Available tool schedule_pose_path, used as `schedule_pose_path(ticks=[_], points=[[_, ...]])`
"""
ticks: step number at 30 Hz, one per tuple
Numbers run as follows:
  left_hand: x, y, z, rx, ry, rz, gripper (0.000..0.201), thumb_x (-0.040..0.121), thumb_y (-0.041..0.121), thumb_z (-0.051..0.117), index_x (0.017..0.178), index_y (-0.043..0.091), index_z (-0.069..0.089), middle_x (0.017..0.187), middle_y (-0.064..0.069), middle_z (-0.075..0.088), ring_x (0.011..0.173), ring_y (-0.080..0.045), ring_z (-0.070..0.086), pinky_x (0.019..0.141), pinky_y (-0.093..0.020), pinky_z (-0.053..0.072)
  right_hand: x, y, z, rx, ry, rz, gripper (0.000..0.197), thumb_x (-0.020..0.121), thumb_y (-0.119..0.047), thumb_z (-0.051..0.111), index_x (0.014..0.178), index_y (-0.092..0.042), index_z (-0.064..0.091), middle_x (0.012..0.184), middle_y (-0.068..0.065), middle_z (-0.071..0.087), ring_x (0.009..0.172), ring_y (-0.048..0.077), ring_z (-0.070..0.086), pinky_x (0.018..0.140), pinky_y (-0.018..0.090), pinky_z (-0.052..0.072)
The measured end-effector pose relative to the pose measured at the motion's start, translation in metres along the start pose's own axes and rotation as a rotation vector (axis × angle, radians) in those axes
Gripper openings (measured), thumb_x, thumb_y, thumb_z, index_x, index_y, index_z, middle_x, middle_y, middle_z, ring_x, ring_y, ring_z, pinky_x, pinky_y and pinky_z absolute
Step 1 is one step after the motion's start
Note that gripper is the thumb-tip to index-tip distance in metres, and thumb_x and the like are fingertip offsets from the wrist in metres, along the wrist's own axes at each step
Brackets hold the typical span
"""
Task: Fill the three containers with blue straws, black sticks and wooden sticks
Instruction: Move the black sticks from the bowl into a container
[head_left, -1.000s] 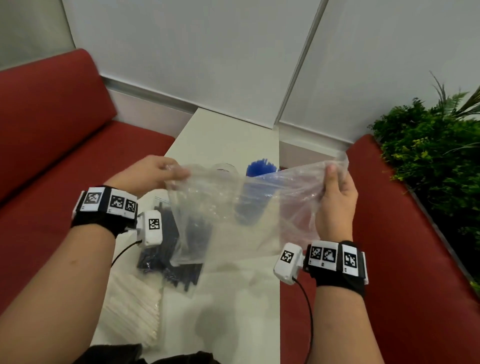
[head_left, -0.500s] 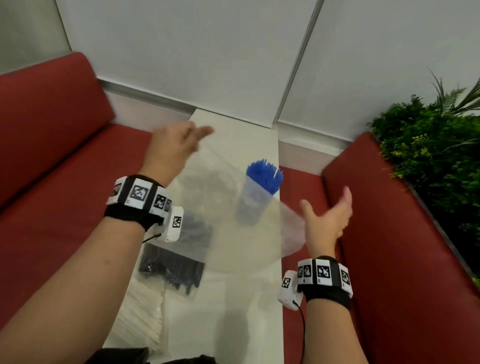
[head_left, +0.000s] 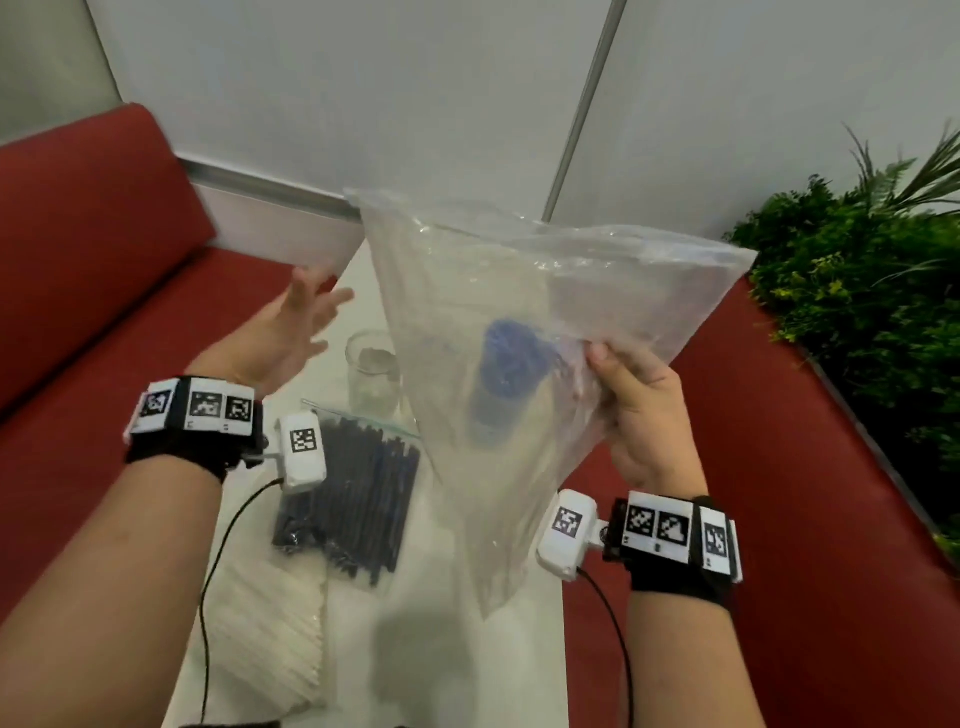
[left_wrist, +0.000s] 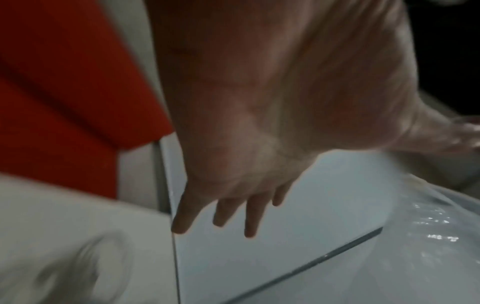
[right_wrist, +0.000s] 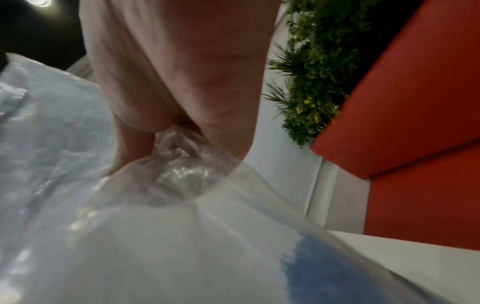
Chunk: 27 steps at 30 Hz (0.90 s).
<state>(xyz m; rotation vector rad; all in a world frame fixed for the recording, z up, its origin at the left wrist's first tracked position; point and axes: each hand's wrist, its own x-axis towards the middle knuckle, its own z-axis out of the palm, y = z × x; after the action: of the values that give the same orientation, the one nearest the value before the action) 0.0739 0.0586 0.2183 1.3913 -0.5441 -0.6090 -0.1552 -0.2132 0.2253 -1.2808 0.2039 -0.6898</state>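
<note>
Bag (head_left: 519, 322) now veiling blue straws (head_left: 511, 358)

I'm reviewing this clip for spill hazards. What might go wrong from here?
The bag, gripped only by the right hand, hangs in front of the cup of blue straws and beside the glass; swinging it may topple either. It also blocks the view of the cup.

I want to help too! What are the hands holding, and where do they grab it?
The right hand grips the empty clear plastic bag by its scrunched side edge. The left hand is open and holds nothing.
</note>
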Motion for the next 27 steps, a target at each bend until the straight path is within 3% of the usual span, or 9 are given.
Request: schedule_pose_path(ticks=[2, 5, 7, 9, 12, 16, 20, 24, 27], points=[[0.005, -0.026, 0.013, -0.045, -0.200, -0.117, 0.138, 0.036, 0.087, 0.074, 0.153, 0.035, 0.022, 0.150, 0.004, 0.046, 0.141, -0.014, 0.038, 0.114, -0.050, 0.022, -0.002, 0.004, -0.001, 0.020, 0.054, 0.076, 0.015, 0.088, -0.013, 0.068, 0.100, -0.013, 0.078, 0.091, 0.005, 0.075, 0.076, 0.016, 0.069, 0.072, 0.027, 0.059], [0.014, -0.049, 0.042, 0.100, -0.401, -0.167, 0.087, 0.064, 0.048, 0.089, 0.140, 0.036, 0.049, 0.132, -0.002, 0.065, 0.126, -0.021, 0.058, 0.108, -0.048, 0.040, -0.012, 0.016, -0.007, 0.062, 0.087, 0.194, 0.019, 0.089, -0.019, 0.067, 0.105, -0.015, 0.076, 0.098, 0.006, 0.074, 0.082, 0.018, 0.067, 0.076, 0.030, 0.057], [0.018, -0.053, 0.054, 0.053, -0.311, -0.143, 0.048, 0.071, 0.028, 0.086, 0.116, 0.021, 0.070, 0.105, -0.010, 0.074, 0.096, -0.029, 0.072, 0.092, -0.045, 0.056, -0.018, 0.023, -0.020, 0.131, 0.072, 0.224, 0.026, 0.094, -0.023, 0.065, 0.117, -0.013, 0.071, 0.113, 0.009, 0.073, 0.098, 0.025, 0.067, 0.085, 0.036, 0.057], [0.019, -0.051, 0.058, -0.016, -0.154, -0.119, 0.025, 0.075, 0.018, 0.080, 0.097, 0.012, 0.071, 0.078, -0.007, 0.069, 0.060, -0.022, 0.067, 0.071, -0.046, 0.061, -0.027, 0.027, -0.034, 0.134, -0.069, 0.275, 0.039, 0.100, -0.020, 0.057, 0.137, -0.006, 0.055, 0.132, 0.018, 0.064, 0.113, 0.033, 0.065, 0.096, 0.046, 0.053], [0.019, -0.045, 0.051, -0.027, -0.109, -0.052, 0.015, 0.085, 0.015, 0.073, 0.097, 0.016, 0.064, 0.077, -0.004, 0.065, 0.045, -0.014, 0.055, 0.055, -0.042, 0.060, -0.044, 0.034, -0.047, -0.124, -0.189, 0.429, 0.042, 0.088, -0.004, 0.072, 0.129, -0.006, 0.063, 0.112, 0.021, 0.071, 0.093, 0.033, 0.066, 0.087, 0.043, 0.048], [0.010, -0.038, 0.031, 0.008, -0.342, -0.120, 0.039, 0.082, 0.003, 0.072, 0.119, 0.014, 0.065, 0.100, -0.015, 0.070, 0.069, -0.026, 0.070, 0.061, -0.032, 0.061, -0.056, 0.033, -0.060, -0.158, -0.009, 0.392, 0.042, 0.081, -0.001, 0.071, 0.122, -0.006, 0.071, 0.110, 0.024, 0.072, 0.083, 0.018, 0.072, 0.070, 0.023, 0.057], [0.005, -0.023, 0.028, 0.056, -0.262, -0.054, 0.025, 0.072, -0.005, 0.070, 0.086, 0.012, 0.081, 0.107, -0.012, 0.075, 0.087, -0.025, 0.074, 0.068, -0.026, 0.060, -0.064, 0.032, -0.066, -0.244, 0.034, 0.319, 0.019, 0.087, 0.017, 0.058, 0.102, 0.017, 0.069, 0.110, 0.037, 0.067, 0.103, 0.041, 0.064, 0.097, 0.053, 0.050], [-0.002, -0.018, 0.037, 0.167, -0.298, 0.009, 0.034, 0.075, -0.018, 0.064, 0.086, 0.010, 0.081, 0.097, -0.008, 0.077, 0.086, -0.019, 0.073, 0.071, -0.029, 0.058, -0.071, 0.032, -0.069, -0.467, -0.119, 0.347, 0.049, 0.092, 0.020, 0.046, 0.075, -0.015, 0.077, 0.090, 0.006, 0.075, 0.090, 0.023, 0.068, 0.084, 0.035, 0.053], [-0.004, -0.015, 0.049, 0.411, -0.289, 0.059, 0.040, 0.066, -0.024, 0.053, 0.061, 0.010, 0.074, 0.091, -0.007, 0.077, 0.090, -0.014, 0.072, 0.081, -0.031, 0.054, -0.077, 0.037, -0.083, -0.816, -0.148, 0.254, 0.030, 0.092, 0.007, 0.054, 0.085, -0.009, 0.079, 0.113, 0.017, 0.070, 0.109, 0.029, 0.064, 0.099, 0.040, 0.048]])
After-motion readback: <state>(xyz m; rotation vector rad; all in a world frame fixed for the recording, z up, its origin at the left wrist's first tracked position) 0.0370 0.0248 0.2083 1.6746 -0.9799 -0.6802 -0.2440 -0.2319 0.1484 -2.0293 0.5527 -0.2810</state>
